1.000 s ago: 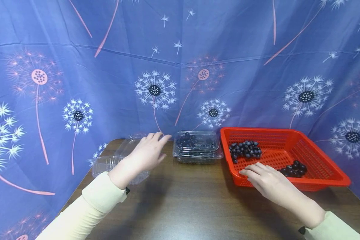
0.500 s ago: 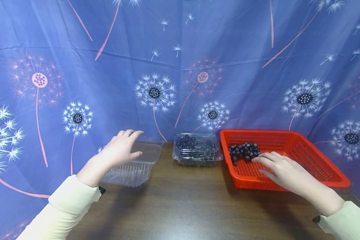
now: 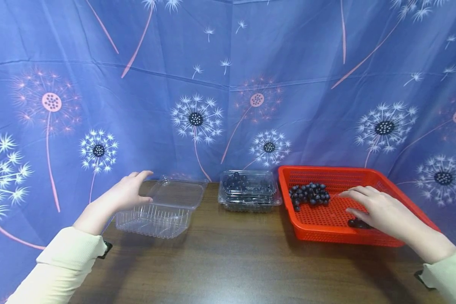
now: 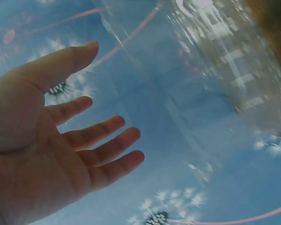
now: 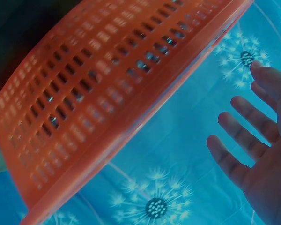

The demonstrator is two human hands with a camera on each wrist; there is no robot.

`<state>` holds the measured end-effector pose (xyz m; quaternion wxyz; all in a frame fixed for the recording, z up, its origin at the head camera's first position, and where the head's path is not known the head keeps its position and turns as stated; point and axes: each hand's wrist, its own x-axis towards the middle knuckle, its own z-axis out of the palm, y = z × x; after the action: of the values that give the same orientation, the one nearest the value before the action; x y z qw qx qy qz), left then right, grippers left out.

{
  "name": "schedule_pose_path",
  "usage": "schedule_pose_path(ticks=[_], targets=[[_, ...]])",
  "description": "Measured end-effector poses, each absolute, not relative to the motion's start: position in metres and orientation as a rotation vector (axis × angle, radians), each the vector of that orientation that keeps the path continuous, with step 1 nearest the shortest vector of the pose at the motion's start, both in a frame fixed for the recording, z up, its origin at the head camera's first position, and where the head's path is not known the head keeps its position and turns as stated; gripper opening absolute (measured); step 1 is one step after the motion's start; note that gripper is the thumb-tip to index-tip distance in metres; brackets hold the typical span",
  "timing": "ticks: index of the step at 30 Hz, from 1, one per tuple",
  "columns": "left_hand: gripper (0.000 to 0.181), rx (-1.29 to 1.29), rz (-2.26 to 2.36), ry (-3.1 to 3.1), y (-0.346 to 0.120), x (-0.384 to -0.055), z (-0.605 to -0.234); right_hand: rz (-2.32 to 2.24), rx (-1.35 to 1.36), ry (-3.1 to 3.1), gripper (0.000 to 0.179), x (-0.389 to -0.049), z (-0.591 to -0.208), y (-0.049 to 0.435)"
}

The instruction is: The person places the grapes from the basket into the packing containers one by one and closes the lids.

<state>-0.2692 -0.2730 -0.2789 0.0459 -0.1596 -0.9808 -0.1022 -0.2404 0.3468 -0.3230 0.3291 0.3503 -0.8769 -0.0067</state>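
My left hand [image 3: 119, 194], fingers spread and holding nothing, is over the left end of a clear plastic clamshell box [image 3: 156, 220] whose lid [image 3: 180, 192] is tipped back. In the left wrist view its palm and loose fingers show beside the see-through plastic. My right hand [image 3: 380, 209] hovers over the red perforated basket [image 3: 298, 226], with nothing in its fingers. Just below its thumb lies a bunch of dark grapes [image 3: 356, 223], mostly hidden by the hand. Another bunch of dark grapes [image 3: 309, 195] lies at the basket's left side.
A closed clear clamshell box with dark grapes inside [image 3: 249, 192] stands between the opened box and the basket. Everything sits on a brown wooden table [image 3: 232, 257]. Behind it hangs a blue curtain with dandelion prints [image 3: 228, 84].
My left hand has moved left, from the right side of the opened box to its left end. My right hand has moved right, from the basket's front rim to above the right-hand bunch.
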Motion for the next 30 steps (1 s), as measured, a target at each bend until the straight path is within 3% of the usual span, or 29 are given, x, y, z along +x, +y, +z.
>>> schedule_pose_path(ticks=[3, 8, 13, 21, 30], targets=[[0.076, -0.487, -0.333, -3.02, -0.283, -0.272, -0.28, -0.034, 0.901, -2.316, 0.061, -0.243, -0.323, 0.356], [0.067, -0.466, -0.32, -3.058, -0.297, -0.28, -0.283, -0.064, 0.897, -2.376, 0.038, -0.248, -0.325, 0.37], [0.054, -0.433, -0.326, -3.105, -0.307, -0.286, -0.287, -0.064, 0.933, -2.386, 0.039, -0.253, -0.329, 0.38], [0.053, -0.382, -0.279, -3.22, -0.319, -0.292, -0.295, -0.073, 1.015, -2.38, 0.048, -0.26, -0.342, 0.396], [0.039, -0.204, -0.402, -3.322, -0.327, -0.297, -0.299, -0.1, 1.015, -2.515, 0.052, -0.262, -0.35, 0.406]])
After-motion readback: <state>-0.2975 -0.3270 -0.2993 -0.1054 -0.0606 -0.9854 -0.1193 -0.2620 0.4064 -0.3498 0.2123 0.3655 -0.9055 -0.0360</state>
